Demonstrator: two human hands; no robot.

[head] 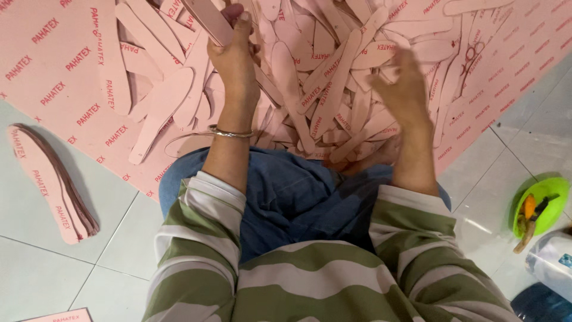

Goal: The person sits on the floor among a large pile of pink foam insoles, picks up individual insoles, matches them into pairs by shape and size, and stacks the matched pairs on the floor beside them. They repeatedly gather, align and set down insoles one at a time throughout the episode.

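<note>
While the left hand (235, 50) pinches a thin, light, bendy pink insole piece (205, 18) at the frame's top, its flat middle looks easiest to grasp; the right hand's (405, 89) blurred fingers look loosely spread.

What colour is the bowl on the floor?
Bright green bowl, seen in the head view.

The pink insole cutouts (333, 83) look like matt, smooth fibreboard, as does the stacked pile (47, 179) left of them. The floor (53, 262) is glossy tile. The bangle (231, 132) is shiny metal, the bowl (539, 206) right of the cutouts smooth green plastic.
</note>
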